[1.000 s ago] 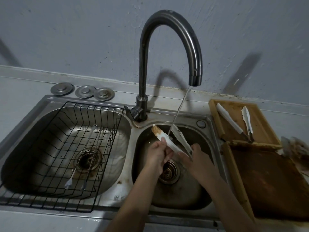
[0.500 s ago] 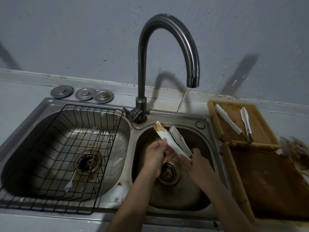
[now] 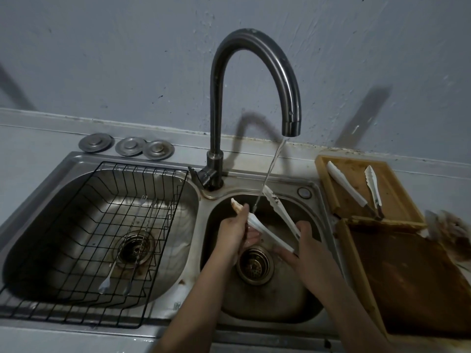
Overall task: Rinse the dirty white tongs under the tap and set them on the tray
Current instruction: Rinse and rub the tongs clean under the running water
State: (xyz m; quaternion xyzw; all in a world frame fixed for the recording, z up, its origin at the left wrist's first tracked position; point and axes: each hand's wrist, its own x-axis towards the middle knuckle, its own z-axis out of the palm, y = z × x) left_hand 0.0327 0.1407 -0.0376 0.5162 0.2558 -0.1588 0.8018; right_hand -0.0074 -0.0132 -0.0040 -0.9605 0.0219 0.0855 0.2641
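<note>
The dirty white tongs (image 3: 279, 211) are held over the right sink basin (image 3: 305, 301), arms spread apart, under a thin stream from the dark curved tap (image 3: 285, 80). My right hand (image 3: 309, 253) grips their hinge end. My left hand (image 3: 235, 229) is wrapped around the left arm, whose brown-stained tip (image 3: 235, 205) sticks out past my fingers. The water lands between the two arms. A small wooden tray (image 3: 397, 189) at the right holds another pair of white tongs (image 3: 356, 189).
A black wire rack (image 3: 51, 299) sits in the left basin with slim metal utensils (image 3: 132, 240) on it. Three round metal sink plugs (image 3: 127, 146) lie behind that basin. A larger stained wooden tray (image 3: 420, 284) is at the front right.
The tongs' arms have spread wider apart. My left hand has slid up the left arm toward its stained tip, and the stream now falls between the arms.
</note>
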